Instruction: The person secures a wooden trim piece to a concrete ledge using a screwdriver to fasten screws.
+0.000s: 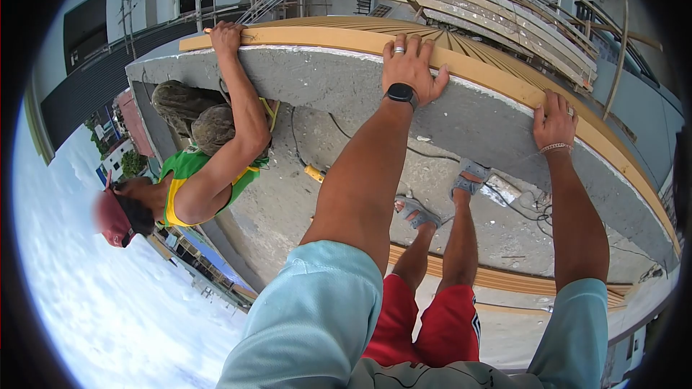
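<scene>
A long tan board (pixel 310 37) lies along the top of a grey concrete parapet (pixel 324 72). My left hand (pixel 412 70), with a ring and a dark watch, grips the board near its middle, fingers over the far edge and thumb on the near side. Farther right, my right hand (pixel 555 124), with a ring and a bracelet, has its fingers wrapped over the same board. Its thumb rests by the near edge.
At the left a co-worker (pixel 216 184) in a green and yellow top has a hand on the board's end. Cables and a yellow connector (pixel 314 173) lie on the concrete floor, near my sandalled feet. Tan slats (pixel 504 277) lie behind. Scaffold planks (pixel 468 11) stand beyond the parapet.
</scene>
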Demonstrator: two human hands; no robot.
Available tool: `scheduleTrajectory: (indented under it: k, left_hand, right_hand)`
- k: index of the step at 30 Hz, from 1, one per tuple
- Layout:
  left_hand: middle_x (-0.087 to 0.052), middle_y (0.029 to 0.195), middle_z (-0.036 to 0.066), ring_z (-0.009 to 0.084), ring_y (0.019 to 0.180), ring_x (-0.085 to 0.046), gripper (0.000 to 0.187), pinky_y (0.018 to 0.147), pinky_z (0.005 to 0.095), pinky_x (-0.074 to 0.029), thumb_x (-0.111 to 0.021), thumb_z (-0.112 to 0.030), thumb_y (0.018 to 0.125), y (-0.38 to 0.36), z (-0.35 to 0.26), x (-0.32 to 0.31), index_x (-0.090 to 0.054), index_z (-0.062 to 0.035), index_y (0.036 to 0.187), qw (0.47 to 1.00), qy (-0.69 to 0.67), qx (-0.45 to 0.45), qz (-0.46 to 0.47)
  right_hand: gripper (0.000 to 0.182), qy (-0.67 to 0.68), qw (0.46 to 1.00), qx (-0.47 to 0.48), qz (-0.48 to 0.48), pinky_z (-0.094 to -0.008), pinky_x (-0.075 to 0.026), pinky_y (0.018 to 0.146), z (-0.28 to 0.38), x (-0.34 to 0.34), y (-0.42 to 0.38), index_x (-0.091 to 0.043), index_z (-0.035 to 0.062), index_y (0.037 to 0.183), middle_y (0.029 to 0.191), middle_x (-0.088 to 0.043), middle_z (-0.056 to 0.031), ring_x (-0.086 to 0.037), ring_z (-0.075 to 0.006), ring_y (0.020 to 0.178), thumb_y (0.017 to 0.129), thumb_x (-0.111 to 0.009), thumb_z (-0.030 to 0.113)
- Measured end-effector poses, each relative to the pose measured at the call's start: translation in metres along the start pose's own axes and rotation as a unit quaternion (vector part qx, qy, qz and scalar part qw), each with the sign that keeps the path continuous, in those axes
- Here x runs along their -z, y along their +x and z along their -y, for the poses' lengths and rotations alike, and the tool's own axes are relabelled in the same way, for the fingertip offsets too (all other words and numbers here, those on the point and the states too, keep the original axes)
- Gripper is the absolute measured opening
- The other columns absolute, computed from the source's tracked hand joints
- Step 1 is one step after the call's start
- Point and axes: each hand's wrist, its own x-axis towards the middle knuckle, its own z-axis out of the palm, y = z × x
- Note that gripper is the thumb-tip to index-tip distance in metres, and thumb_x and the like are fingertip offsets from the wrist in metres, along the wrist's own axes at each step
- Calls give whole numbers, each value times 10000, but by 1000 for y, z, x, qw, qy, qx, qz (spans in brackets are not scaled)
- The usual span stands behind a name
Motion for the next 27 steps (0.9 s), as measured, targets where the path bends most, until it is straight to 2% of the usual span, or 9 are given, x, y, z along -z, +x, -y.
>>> scheduleTrajectory:
  k: [9, 14, 27]
  left_hand:
    - [-539, 1243, 137, 339, 1236, -430, 533, 1038, 506, -271, -510, -451, 829, -1, 4, -8, -550, -111, 1238, 1000, 17, -10, -3]
    - [-529, 1273, 127, 322, 1256, -420, 538, 1048, 511, -262, -484, -467, 845, 0, 5, -10, -543, -119, 1252, 1000, 27, -12, 1]
    - [-520, 1290, 118, 312, 1268, -408, 553, 1055, 497, -258, -461, -476, 858, 0, 7, -11, -519, -129, 1285, 998, 53, -16, 15]
  right_hand:
    - [427, -17, 1000, -8, 10, -528, -304, 1034, 1, 1, 1, -516, 123, 1237, 1191, -563, -133, -538, -318, 1134, 866, -484, 332]
    - [416, -1, 1000, 5, -25, -541, -316, 1020, 0, -3, 0, -536, 122, 1207, 1142, -584, -136, -569, -320, 1088, 861, -486, 348]
    - [427, -11, 1000, -2, -27, -534, -312, 1027, 2, -2, -1, -536, 120, 1203, 1152, -584, -139, -571, -331, 1080, 850, -485, 355]
